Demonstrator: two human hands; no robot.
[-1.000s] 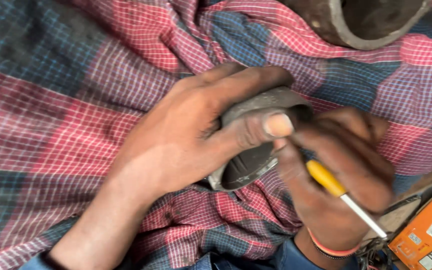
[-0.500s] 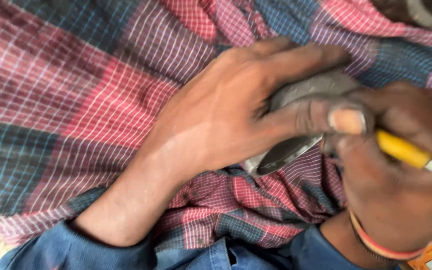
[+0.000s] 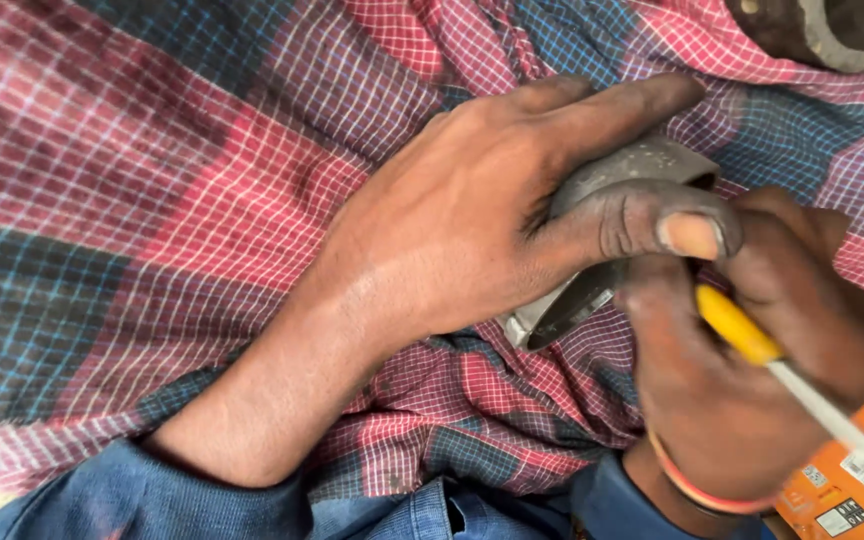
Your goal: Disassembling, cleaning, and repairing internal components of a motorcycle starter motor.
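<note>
Both hands busy over checked red-and-blue cloth (image 3: 152,200) draped across the lap. Left hand (image 3: 472,220) clenched around a grey curved metal part (image 3: 642,165), thumb pressed over its upper rim, other fingers wrapped over the far side; most of the part hidden under that grip, only the rim and a dark lower edge showing. Right hand (image 3: 752,360) closed on a thin tool with a yellow handle (image 3: 737,325) and a pale shaft running down and to the right (working tip out of sight behind the thumb). Part lying just left of and above the right grip, touching or nearly touching it, long axis slanting from lower left to upper right. Orange box (image 3: 852,490) just below the right grip; a dark ring-shaped object (image 3: 832,40) well above it, at the top corner.
</note>
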